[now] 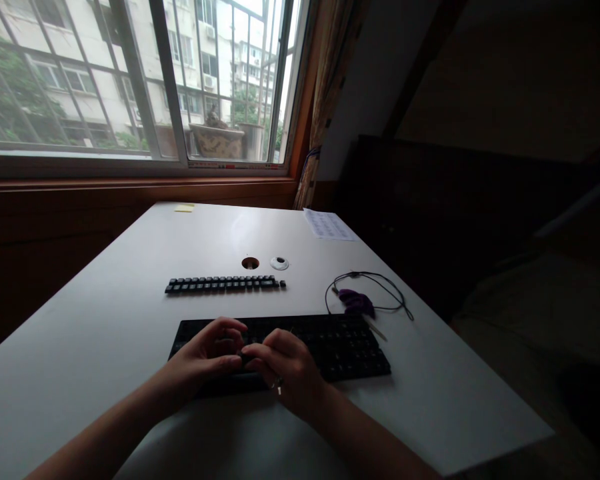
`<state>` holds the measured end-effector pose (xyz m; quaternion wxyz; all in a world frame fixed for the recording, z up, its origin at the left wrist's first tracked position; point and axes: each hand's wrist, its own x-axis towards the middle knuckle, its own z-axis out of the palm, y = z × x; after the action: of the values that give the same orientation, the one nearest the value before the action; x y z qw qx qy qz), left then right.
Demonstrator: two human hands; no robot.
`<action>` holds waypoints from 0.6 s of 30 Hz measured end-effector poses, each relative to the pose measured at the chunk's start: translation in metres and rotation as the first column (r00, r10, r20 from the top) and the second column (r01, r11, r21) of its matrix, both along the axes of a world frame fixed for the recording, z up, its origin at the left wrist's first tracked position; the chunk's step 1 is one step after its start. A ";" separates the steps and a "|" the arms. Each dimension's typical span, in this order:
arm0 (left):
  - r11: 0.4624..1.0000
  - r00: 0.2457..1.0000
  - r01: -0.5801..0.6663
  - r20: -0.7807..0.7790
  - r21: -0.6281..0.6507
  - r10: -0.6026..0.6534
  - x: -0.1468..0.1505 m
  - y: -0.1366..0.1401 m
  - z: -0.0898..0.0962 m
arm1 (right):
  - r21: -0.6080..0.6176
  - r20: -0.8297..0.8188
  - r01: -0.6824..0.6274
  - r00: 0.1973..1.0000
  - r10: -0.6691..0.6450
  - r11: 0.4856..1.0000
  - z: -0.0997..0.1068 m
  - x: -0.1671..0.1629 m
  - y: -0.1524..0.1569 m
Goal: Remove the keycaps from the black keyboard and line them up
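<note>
Head cam: your R hand [291,367] pinches a small dark pc [245,359] over the black kbd [353,347]; your L hand [211,350] curls beside it, thumb at the pc, can't tell if gripping. Loose keycaps [223,285] in 2 rows behind kbd, purple bundle [356,303] nr its R rear.

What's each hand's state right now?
Left hand: half curled over the keyboard; whether it grips anything cannot be told.
Right hand: closed, apparently pinching a small dark piece.

Bare left hand [213,350] lower left of centre, bare right hand [295,367] lower centre, shiny silvery ring [277,382] on one finger, bare forearms [130,410] below
</note>
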<state>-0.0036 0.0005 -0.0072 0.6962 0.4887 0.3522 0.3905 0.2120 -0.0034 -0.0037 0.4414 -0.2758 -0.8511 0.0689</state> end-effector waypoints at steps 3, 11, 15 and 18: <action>1.000 1.000 0.009 0.007 0.007 -0.009 -0.001 0.000 -0.001 | 0.022 0.003 0.006 1.000 -0.006 1.000 0.001 0.000 0.000; 0.998 0.997 0.058 0.053 0.009 -0.059 -0.002 -0.001 -0.004 | 0.049 0.010 0.008 1.000 -0.009 0.999 0.003 -0.002 -0.002; 0.998 0.997 0.063 0.051 -0.003 -0.063 -0.001 -0.001 -0.004 | 0.059 -0.011 -0.006 1.000 0.007 0.998 0.004 -0.003 -0.001; 0.997 0.997 0.080 0.017 0.005 -0.080 -0.002 -0.001 0.000 | 0.067 0.014 -0.014 1.000 0.013 0.998 0.002 -0.002 0.000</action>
<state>-0.0054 -0.0008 -0.0076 0.7132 0.5004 0.3256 0.3673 0.2101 -0.0030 -0.0019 0.4443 -0.2555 -0.8577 0.0416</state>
